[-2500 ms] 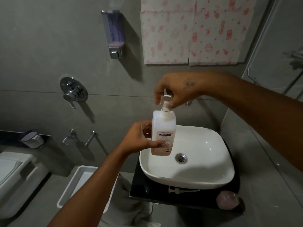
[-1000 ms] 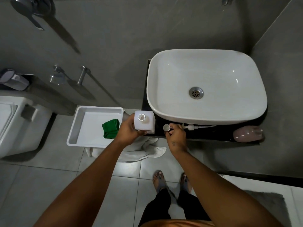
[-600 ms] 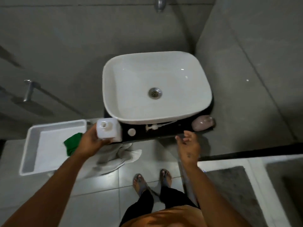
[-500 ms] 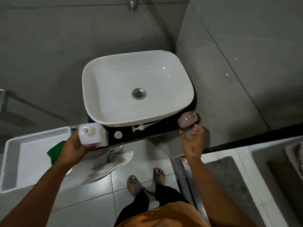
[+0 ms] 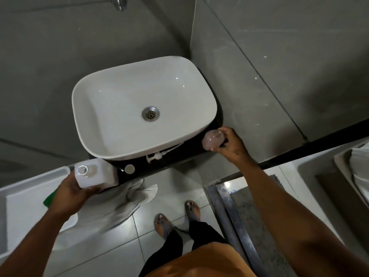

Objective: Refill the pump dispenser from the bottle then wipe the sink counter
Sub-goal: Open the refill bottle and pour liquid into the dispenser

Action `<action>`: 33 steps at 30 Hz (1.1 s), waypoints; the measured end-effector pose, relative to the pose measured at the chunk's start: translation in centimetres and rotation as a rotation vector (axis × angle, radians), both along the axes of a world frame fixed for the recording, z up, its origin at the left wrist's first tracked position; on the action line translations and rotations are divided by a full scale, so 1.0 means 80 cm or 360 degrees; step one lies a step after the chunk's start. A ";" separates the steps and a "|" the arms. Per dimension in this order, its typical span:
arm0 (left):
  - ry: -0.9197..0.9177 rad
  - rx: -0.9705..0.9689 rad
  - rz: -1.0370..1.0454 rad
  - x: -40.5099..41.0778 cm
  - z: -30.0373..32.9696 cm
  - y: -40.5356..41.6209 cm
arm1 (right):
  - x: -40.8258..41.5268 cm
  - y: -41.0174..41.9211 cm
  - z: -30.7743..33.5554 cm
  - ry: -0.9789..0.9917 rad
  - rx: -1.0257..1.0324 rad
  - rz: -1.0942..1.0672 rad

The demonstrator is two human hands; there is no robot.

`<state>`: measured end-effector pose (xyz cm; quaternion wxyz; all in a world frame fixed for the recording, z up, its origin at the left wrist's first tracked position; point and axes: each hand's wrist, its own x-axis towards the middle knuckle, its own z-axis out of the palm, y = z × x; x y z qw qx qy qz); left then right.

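My left hand (image 5: 76, 193) grips the white square dispenser bottle (image 5: 93, 174) at the left end of the black counter (image 5: 179, 156), its neck open at the top. The removed pump head with its tube (image 5: 157, 154) lies on the counter under the basin's front rim. A small white cap (image 5: 129, 168) sits beside it. My right hand (image 5: 229, 143) grips the pinkish translucent bottle (image 5: 212, 139), which lies at the counter's right end.
The white basin (image 5: 111, 108) fills most of the counter. A white tray (image 5: 26, 194) with a green cloth (image 5: 50, 199) stands at the left. A white towel (image 5: 111, 204) lies on the floor tiles below. My feet are near the counter, and a metal shower rail (image 5: 231, 216) runs at the right.
The pump head came off the dispenser and was laid on the counter with the cap. My right hand moved right and took hold of the pinkish bottle. My left hand kept holding the dispenser.
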<state>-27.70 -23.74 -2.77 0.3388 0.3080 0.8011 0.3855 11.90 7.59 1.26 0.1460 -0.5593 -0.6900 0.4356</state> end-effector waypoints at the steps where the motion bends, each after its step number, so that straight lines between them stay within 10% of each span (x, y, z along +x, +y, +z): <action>1: 0.0016 -0.0015 -0.0001 0.000 0.000 0.001 | 0.000 0.002 0.000 -0.0005 -0.0014 0.0008; 13: -0.0025 0.0028 0.0168 0.032 0.023 -0.004 | -0.003 -0.009 0.005 -0.0082 0.0128 0.0093; 22: 0.0004 0.0460 0.0328 0.091 0.134 0.004 | -0.049 -0.064 0.067 0.0520 0.0239 0.0228; 33: 0.1143 0.0636 -0.0062 0.082 0.332 0.070 | -0.139 -0.072 0.195 0.0958 0.0451 0.0531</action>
